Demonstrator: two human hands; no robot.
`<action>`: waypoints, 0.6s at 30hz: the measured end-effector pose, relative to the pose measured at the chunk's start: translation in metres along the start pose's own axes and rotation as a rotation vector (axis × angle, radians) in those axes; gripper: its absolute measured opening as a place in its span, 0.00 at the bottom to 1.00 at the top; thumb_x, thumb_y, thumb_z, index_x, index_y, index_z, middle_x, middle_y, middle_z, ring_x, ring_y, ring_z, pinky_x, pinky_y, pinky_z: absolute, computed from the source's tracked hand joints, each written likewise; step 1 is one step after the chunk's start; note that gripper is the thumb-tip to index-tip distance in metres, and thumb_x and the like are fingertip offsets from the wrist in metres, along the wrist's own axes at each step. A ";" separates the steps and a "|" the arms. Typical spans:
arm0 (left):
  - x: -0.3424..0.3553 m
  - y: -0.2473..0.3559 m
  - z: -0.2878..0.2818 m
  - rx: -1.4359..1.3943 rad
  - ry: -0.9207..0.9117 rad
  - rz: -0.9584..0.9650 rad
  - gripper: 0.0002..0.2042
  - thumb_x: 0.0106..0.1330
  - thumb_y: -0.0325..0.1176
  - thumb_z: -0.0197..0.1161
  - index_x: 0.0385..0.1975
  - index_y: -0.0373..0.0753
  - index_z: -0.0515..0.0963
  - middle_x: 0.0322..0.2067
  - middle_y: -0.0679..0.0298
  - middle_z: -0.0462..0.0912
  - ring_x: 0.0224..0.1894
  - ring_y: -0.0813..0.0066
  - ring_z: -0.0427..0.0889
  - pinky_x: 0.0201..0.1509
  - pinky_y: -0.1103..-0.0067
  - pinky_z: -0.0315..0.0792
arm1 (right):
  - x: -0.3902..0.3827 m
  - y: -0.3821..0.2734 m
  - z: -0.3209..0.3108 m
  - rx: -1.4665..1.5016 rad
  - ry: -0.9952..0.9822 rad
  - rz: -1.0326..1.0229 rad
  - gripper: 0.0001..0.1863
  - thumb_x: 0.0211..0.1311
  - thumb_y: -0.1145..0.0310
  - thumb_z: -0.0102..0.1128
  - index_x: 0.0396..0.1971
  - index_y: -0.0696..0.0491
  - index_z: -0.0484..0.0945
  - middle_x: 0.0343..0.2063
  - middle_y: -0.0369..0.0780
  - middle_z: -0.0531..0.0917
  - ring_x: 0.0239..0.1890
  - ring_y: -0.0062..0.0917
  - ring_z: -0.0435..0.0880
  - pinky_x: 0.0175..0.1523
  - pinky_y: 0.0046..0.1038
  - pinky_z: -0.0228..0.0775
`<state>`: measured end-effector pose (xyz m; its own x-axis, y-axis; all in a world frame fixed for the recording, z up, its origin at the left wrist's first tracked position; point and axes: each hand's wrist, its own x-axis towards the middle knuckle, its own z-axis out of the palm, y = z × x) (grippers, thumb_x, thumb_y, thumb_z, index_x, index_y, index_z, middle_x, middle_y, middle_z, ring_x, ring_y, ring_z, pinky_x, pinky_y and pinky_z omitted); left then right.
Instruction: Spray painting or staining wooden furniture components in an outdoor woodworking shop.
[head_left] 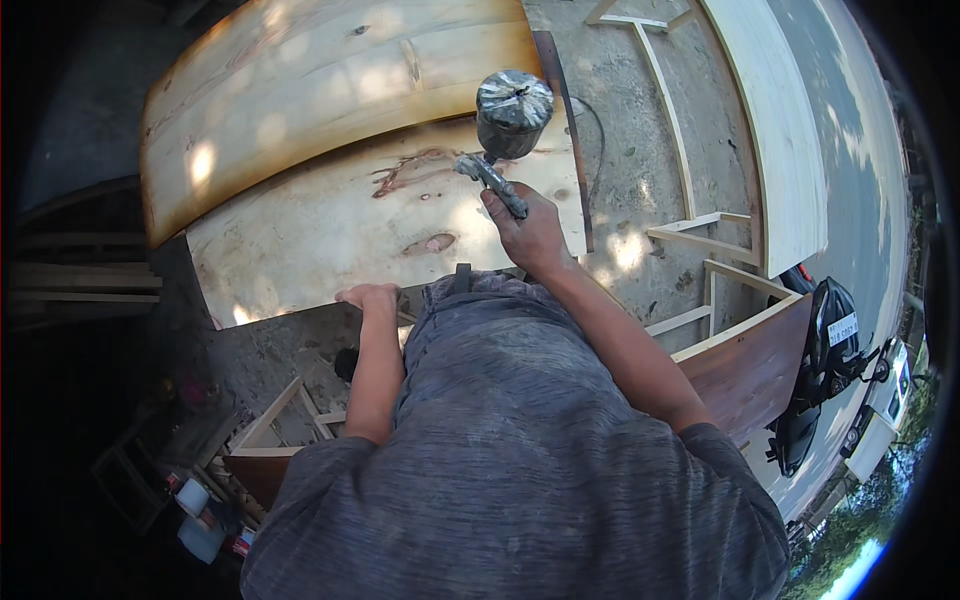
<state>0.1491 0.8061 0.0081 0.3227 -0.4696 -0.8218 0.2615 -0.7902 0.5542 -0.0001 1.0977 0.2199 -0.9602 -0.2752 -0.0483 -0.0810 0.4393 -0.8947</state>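
Note:
A spray gun (495, 187) with a paint-smeared cup (514, 115) on top is in my right hand (533, 230), fingers closed round its handle. The gun is held over the right part of a pale, knotty wooden panel (320, 235). My left hand (368, 294) is at the near edge of that panel, left of my waist. Its fingers are foreshortened and partly hidden, so their grip does not show. Beyond lies a second wooden panel (330, 75), with brown-tinted edges and patches of sunlight on it.
A thin hose (600, 140) curves on the concrete floor right of the panels. Pale wooden frames (665, 110) and a long light board (770, 130) stand further right, near a brown panel (750, 375) and a black motorbike (825, 350). Containers (203, 535) sit at lower left.

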 end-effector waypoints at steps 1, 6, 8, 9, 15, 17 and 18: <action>0.003 0.006 0.007 0.002 0.006 0.004 0.41 0.68 0.69 0.40 0.67 0.40 0.67 0.71 0.59 0.64 0.73 0.63 0.60 0.76 0.59 0.48 | 0.002 -0.008 0.006 0.065 -0.081 0.026 0.25 0.71 0.48 0.59 0.39 0.60 0.82 0.27 0.53 0.84 0.34 0.51 0.83 0.40 0.44 0.73; 0.006 0.004 0.004 0.018 0.025 0.016 0.41 0.66 0.69 0.41 0.64 0.37 0.70 0.68 0.57 0.67 0.70 0.61 0.63 0.74 0.60 0.51 | 0.010 -0.024 0.028 0.096 -0.220 -0.030 0.25 0.70 0.47 0.58 0.39 0.59 0.81 0.30 0.55 0.84 0.38 0.52 0.84 0.42 0.45 0.73; 0.008 0.003 0.003 0.020 0.032 0.013 0.42 0.66 0.70 0.41 0.63 0.36 0.71 0.67 0.56 0.68 0.69 0.61 0.64 0.74 0.61 0.53 | 0.010 -0.022 0.025 0.064 -0.201 -0.013 0.25 0.70 0.48 0.59 0.39 0.59 0.81 0.29 0.55 0.83 0.36 0.53 0.83 0.42 0.45 0.73; 0.008 0.000 0.005 0.019 0.035 0.011 0.42 0.66 0.70 0.41 0.62 0.35 0.71 0.67 0.56 0.69 0.69 0.61 0.65 0.73 0.61 0.53 | 0.010 -0.021 0.022 0.034 -0.182 0.002 0.25 0.70 0.48 0.59 0.38 0.59 0.81 0.28 0.55 0.83 0.35 0.53 0.83 0.41 0.45 0.73; 0.015 -0.004 0.003 0.038 0.049 -0.012 0.43 0.65 0.70 0.43 0.59 0.32 0.74 0.64 0.53 0.73 0.66 0.59 0.69 0.72 0.62 0.58 | -0.001 0.014 -0.032 -0.096 0.079 0.077 0.28 0.69 0.44 0.61 0.38 0.61 0.81 0.19 0.46 0.78 0.23 0.36 0.77 0.34 0.37 0.69; 0.019 -0.004 -0.003 0.051 0.049 -0.020 0.43 0.64 0.71 0.43 0.57 0.31 0.75 0.63 0.52 0.74 0.65 0.58 0.70 0.71 0.63 0.59 | -0.007 0.020 -0.056 -0.131 0.148 0.160 0.25 0.70 0.46 0.60 0.34 0.59 0.81 0.21 0.51 0.79 0.27 0.48 0.80 0.34 0.42 0.70; 0.021 -0.003 0.001 0.057 0.049 -0.023 0.43 0.64 0.71 0.43 0.57 0.31 0.75 0.63 0.52 0.74 0.64 0.58 0.70 0.71 0.63 0.60 | -0.009 0.028 -0.065 -0.145 0.198 0.150 0.26 0.70 0.46 0.60 0.34 0.59 0.81 0.21 0.51 0.79 0.27 0.48 0.80 0.34 0.42 0.69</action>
<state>0.1540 0.7985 -0.0111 0.3622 -0.4326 -0.8256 0.2171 -0.8223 0.5260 -0.0108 1.1681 0.2246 -0.9967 -0.0318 -0.0748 0.0422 0.5840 -0.8107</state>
